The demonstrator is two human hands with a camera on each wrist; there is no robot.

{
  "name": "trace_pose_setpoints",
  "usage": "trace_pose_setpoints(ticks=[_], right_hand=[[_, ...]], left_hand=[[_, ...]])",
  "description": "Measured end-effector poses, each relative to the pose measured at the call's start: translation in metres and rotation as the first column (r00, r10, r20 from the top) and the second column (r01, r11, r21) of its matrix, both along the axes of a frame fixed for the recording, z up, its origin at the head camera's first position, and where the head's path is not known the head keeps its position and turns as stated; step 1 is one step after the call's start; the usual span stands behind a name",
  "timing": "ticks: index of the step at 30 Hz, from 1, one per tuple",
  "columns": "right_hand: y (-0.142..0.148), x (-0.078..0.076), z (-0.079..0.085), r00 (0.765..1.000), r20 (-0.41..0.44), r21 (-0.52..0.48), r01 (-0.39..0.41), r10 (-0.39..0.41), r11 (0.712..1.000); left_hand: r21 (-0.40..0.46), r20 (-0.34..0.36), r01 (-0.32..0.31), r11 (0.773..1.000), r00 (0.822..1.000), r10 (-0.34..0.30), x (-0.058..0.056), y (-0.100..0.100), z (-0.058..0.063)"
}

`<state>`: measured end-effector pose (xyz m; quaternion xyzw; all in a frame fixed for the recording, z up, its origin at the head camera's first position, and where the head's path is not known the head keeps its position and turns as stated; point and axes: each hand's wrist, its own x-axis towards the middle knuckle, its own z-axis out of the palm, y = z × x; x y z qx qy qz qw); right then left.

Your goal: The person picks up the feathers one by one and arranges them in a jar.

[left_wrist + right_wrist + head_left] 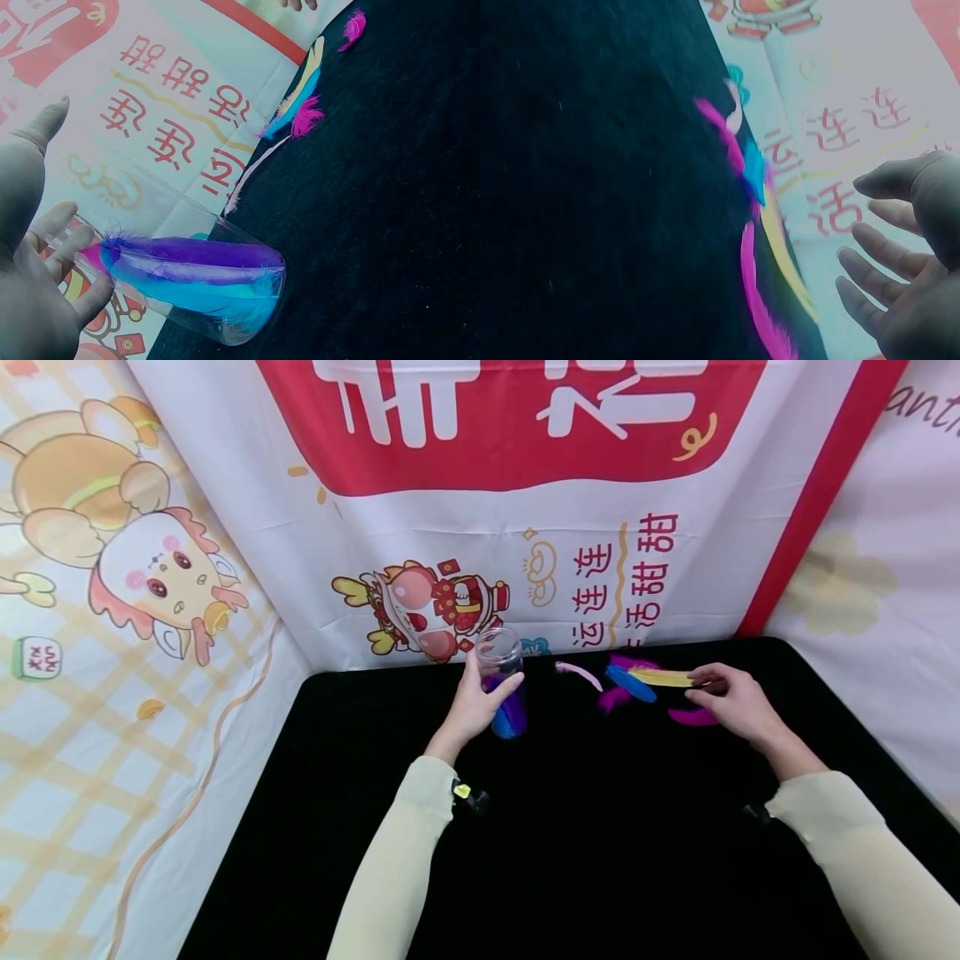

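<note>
My left hand (474,703) grips a clear jar (501,646) near the back edge of the black table, thumb across its near side. Inside the jar lie purple (202,251) and blue (191,292) feathers, with some pink by the fingers. To the right, my right hand (735,697) hovers by the end of a yellow feather (660,677); the right wrist view shows its fingers loosely bent, apart from the feather. A blue feather (632,683) overlaps the yellow one and a magenta feather (615,698). Another magenta feather (692,717) lies just below the right hand.
A pale pink feather (579,673) lies between the jar and the feather pile. Behind the black tabletop (585,827) hangs a printed cloth (420,535) with red lettering. A patterned cloth (112,735) hangs on the left side. Bands with small cameras sit at both wrists.
</note>
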<state>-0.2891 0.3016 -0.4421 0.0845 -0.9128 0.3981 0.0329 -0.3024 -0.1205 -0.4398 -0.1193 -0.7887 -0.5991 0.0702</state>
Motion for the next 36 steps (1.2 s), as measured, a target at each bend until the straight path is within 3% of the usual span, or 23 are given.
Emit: trace_pose_setpoints(ticks=[5, 14, 26, 30, 36], right_hand=[[0.018, -0.007, -0.009, 0.999, -0.017, 0.016, 0.029, -0.029, 0.999], [0.040, -0.018, -0.028, 0.994, -0.067, 0.059, 0.092, -0.088, 0.994], [0.053, -0.026, -0.039, 0.995, -0.043, 0.074, 0.092, -0.089, 0.993], [0.053, -0.027, -0.042, 0.998, 0.004, 0.094, 0.059, -0.060, 0.994], [0.053, -0.026, -0.046, 0.998, 0.058, 0.164, 0.016, -0.025, 0.986]], left_hand=[[0.011, 0.034, 0.008, 1.000, 0.999, -0.008, 0.001, 0.000, 0.002], [0.013, 0.078, 0.012, 1.000, 0.997, -0.013, 0.020, 0.005, 0.029], [-0.017, 0.089, 0.031, 0.999, 0.996, -0.029, 0.025, 0.004, 0.039], [-0.014, 0.087, 0.030, 0.999, 0.996, -0.028, 0.019, 0.004, 0.032], [-0.003, 0.071, 0.007, 1.000, 0.997, -0.007, 0.003, 0.001, 0.008]])
